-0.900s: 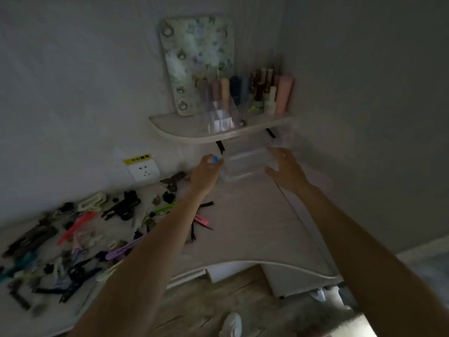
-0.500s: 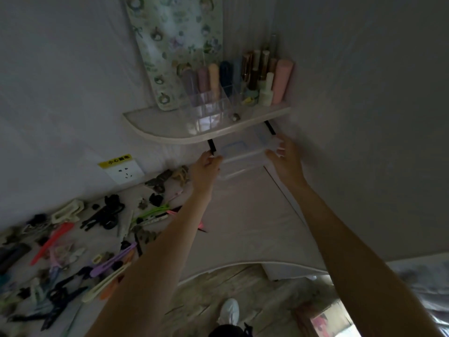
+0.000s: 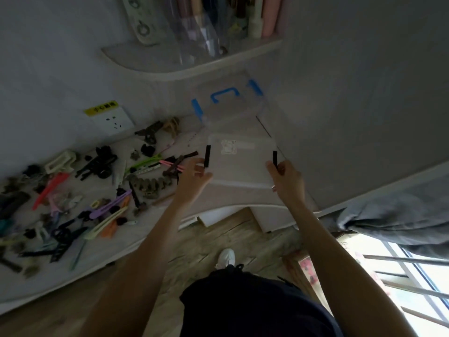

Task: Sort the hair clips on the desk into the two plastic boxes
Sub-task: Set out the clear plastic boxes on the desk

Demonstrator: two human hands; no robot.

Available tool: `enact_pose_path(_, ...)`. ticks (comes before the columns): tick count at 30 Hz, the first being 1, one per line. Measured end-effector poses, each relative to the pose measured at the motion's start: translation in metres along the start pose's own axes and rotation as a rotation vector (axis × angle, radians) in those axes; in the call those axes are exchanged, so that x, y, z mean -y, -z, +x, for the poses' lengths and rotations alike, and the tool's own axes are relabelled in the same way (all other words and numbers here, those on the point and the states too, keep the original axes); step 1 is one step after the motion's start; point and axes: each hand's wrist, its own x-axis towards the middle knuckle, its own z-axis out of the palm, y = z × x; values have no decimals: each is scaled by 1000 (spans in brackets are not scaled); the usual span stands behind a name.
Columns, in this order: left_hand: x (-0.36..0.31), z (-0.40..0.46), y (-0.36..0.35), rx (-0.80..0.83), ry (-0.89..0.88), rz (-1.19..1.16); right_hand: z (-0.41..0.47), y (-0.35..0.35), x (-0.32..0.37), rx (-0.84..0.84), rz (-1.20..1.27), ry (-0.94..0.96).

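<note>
While both hands hold it above the counter (image 3: 218, 198), the black-latched box (image 3: 240, 164) lies between left hand (image 3: 194, 176) and right hand (image 3: 286, 181), their fingers curled at its two side latches. Clear thin plastic, it looks light, rigid and slippery; the latched ends offer the surest hold. Its long axis runs left to right, lid upward. Behind stands the blue-latched box (image 3: 228, 103); hair clips (image 3: 97, 190) lie scattered left
</note>
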Motion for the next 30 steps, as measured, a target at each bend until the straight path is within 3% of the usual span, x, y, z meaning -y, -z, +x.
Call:
enact_pose_path(4,17,2,-1,-20,42,272,-6,-5,-10,58,-205,51)
enact_pose_path(7,23,8,-4,-85,-74,553,-9,-11,-9,113,-346,74)
enact_pose_path(13,22,14,-1,-159,-66,699,-2,-13,-12,157,-500,17)
enact_pose_path(16,25,16,3,-105,-53,617,6,-14,-20,265,-425,-71)
enact_pose_path(19,29,15,5,-163,-87,410,2,-13,-21,170,-426,-34)
enact_pose_path(22,36,8,9,-246,-60,280,-9,-8,-10,34,-368,215)
enact_pose_path(24,39,-5,8,-241,-34,177,-11,-5,6,161,-401,476)
enact_pose_path(26,40,-18,3,-218,-14,100,-1,-12,19,386,-594,606)
enact_pose_path(30,34,-28,-7,-132,121,-163,18,-28,35,572,-799,587)
